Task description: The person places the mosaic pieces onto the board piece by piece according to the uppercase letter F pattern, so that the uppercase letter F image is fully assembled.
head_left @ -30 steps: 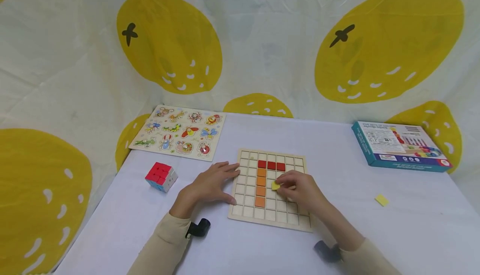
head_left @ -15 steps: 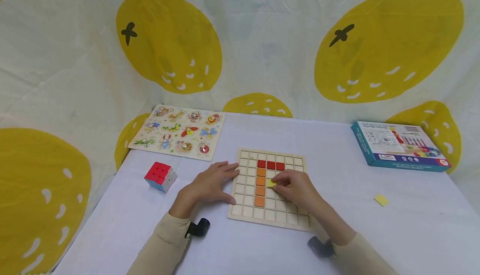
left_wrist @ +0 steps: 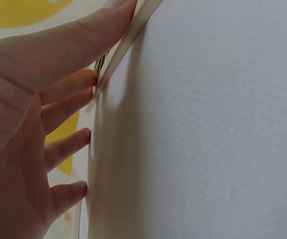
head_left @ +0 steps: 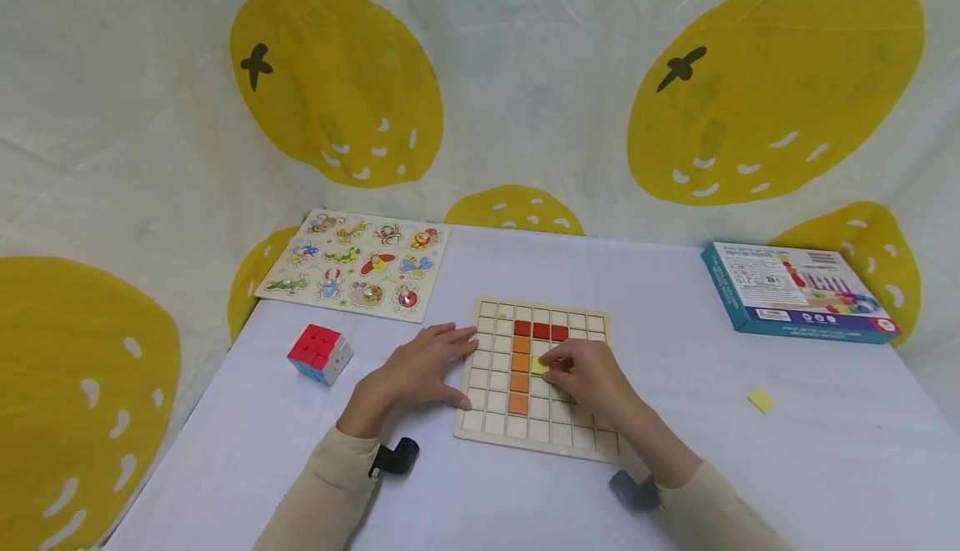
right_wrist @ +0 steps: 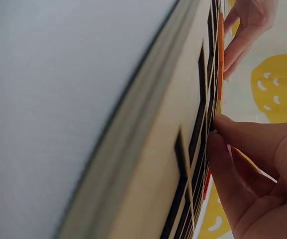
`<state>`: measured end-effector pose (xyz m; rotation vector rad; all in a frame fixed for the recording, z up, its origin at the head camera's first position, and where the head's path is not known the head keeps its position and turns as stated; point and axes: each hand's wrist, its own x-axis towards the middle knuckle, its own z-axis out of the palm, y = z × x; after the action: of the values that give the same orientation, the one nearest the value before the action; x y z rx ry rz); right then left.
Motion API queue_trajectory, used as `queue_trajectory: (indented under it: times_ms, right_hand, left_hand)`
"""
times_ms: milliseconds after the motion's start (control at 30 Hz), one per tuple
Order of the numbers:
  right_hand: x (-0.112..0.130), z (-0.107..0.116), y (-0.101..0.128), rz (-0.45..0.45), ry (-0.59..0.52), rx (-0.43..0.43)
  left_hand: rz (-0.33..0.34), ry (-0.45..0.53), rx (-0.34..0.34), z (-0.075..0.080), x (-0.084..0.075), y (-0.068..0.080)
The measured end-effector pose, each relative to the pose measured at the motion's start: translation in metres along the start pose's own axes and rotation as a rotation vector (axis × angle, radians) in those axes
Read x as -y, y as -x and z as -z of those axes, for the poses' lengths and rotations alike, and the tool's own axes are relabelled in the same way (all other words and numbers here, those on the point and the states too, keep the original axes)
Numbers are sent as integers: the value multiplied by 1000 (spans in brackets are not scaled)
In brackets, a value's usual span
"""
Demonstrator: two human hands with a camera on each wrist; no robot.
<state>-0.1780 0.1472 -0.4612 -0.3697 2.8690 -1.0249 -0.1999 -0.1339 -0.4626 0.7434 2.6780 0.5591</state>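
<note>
A wooden grid board (head_left: pixel 495 423) lies on the table, with red tiles (head_left: pixel 541 331) in a row and a column of orange tiles (head_left: pixel 519 382) below the leftmost red one. My right hand (head_left: pixel 592 374) pinches a yellow tile (head_left: pixel 539 366) at a cell just right of the orange column. In the right wrist view the thumb and fingertips (right_wrist: pixel 222 119) meet at the board's surface, and the tile is mostly hidden there. My left hand (head_left: pixel 420 372) rests against the board's left edge with fingers spread; the left wrist view shows its thumb (left_wrist: pixel 83 40) on the rim.
Another yellow tile (head_left: pixel 761 401) lies on the table to the right. A puzzle cube (head_left: pixel 321 354) sits left of my left hand, and an insect puzzle board (head_left: pixel 352 263) lies behind it. At the back right is a flat cardboard box (head_left: pixel 802 293).
My right hand has moved a little left with the yellow tile, from above the board to a cell beside the orange column. My left hand has stayed in place.
</note>
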Motion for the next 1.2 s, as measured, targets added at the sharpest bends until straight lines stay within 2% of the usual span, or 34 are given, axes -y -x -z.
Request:
queue_trajectory:
  times_ms: [233, 667, 1200]
  right_hand:
    - [3, 1, -1, 9, 18, -3]
    - [2, 2, -3, -30, 30, -3]
    - [3, -2, -4, -55, 42, 0]
  left_hand:
    - [6, 2, 1, 1, -2, 1]
    - [11, 4, 4, -1, 0, -1]
    - [-9, -11, -5, -2, 2, -1]
